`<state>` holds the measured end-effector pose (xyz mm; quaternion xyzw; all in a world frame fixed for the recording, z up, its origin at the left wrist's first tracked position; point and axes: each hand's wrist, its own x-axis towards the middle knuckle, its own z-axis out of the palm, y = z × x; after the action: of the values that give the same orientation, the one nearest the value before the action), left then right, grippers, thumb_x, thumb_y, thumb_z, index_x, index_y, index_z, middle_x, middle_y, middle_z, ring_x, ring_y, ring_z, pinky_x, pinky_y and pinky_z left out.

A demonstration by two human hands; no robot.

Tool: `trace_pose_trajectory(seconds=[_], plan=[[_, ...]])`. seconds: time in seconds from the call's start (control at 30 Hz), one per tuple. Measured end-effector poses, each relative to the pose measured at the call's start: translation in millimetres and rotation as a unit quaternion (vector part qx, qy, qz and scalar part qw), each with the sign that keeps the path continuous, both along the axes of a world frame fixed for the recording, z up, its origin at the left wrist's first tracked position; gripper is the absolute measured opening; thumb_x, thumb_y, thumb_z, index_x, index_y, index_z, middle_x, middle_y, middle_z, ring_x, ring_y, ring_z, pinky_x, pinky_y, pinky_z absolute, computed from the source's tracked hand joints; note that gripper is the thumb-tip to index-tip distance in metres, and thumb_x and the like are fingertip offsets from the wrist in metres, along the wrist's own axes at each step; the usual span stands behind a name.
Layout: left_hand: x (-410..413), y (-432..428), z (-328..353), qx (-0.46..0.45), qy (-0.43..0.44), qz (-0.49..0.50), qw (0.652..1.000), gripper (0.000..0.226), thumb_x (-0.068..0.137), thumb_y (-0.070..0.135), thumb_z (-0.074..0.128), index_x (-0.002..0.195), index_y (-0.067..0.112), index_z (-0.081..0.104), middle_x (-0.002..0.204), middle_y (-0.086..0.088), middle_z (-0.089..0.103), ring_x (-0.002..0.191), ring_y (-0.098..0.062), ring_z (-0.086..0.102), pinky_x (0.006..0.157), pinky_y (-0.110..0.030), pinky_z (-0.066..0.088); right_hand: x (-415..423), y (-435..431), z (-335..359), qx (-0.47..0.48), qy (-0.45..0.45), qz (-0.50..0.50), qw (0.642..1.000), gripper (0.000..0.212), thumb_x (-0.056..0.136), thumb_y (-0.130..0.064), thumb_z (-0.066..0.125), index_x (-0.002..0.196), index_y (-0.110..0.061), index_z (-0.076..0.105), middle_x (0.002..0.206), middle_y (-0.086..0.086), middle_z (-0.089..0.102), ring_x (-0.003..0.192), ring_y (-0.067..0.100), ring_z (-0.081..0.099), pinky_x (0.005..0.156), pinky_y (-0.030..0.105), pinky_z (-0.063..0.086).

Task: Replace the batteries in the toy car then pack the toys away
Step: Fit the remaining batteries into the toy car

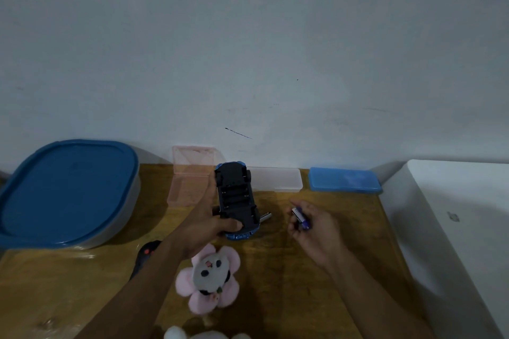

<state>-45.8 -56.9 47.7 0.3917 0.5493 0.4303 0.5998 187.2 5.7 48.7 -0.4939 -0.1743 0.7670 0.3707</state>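
our left hand [212, 217] grips the toy car [237, 198] belly-up above the table, its length running away from us. our right hand [316, 231] pinches a purple battery [301, 219] just right of the car (the open bay lies leftward).

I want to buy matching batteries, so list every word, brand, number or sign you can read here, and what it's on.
Nothing here can be read for certain.
purple battery in the right hand: pale print, too blurred to read.
grey battery beside the toy car: dark lettering, too blurred.
battery bay of the car: small white marks, too small.
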Motion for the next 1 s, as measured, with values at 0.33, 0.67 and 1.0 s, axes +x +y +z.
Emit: trace_pose_trajectory(seconds=[0.33, 0.67, 1.0], plan=[[-5.2, -2.7, 6.0, 0.003, 0.015, 0.012, 1.0, 0.102, 0.075, -0.011, 0.069, 0.126, 0.067, 0.028, 0.119, -0.005, 0.066, 0.109, -0.025, 0.065, 0.084, -0.043, 0.058, -11.5, 12.1, 6.2, 0.009, 0.003, 0.072, 0.997, 0.024, 0.099, -0.019, 0.045, 0.117, -0.007, 0.054, 0.087, 0.009, 0.062, 0.061, 0.01, 0.052, 0.048, 0.02, 0.049], [-17.5, -10.2, 4.1, -0.029, 0.017, 0.042, 0.999, 0.105, 0.074, -0.012, 0.071, 0.142, 0.051, 0.023, 0.118, -0.01, 0.065, 0.108, -0.029, 0.064, 0.088, -0.053, 0.055, -18.6, 11.1, 6.2, 0.028, -0.05, 0.13, 0.99, 0.028, 0.096, -0.025, 0.051, 0.118, -0.008, 0.054, 0.076, 0.005, 0.06, 0.056, 0.01, 0.048, 0.046, 0.022, 0.041], [-15.8, -11.7, 0.0, -0.018, 0.008, 0.042, 0.999, 0.102, 0.076, -0.014, 0.068, 0.144, 0.046, 0.022, 0.116, -0.004, 0.068, 0.106, -0.022, 0.067, 0.089, -0.047, 0.056, -44.6, 15.8, -2.0, 0.385, -0.549, 0.347, 0.656, 0.023, 0.097, -0.028, 0.05, 0.107, -0.017, 0.068, 0.101, -0.001, 0.063, 0.094, 0.017, 0.059, 0.078, 0.026, 0.047]])
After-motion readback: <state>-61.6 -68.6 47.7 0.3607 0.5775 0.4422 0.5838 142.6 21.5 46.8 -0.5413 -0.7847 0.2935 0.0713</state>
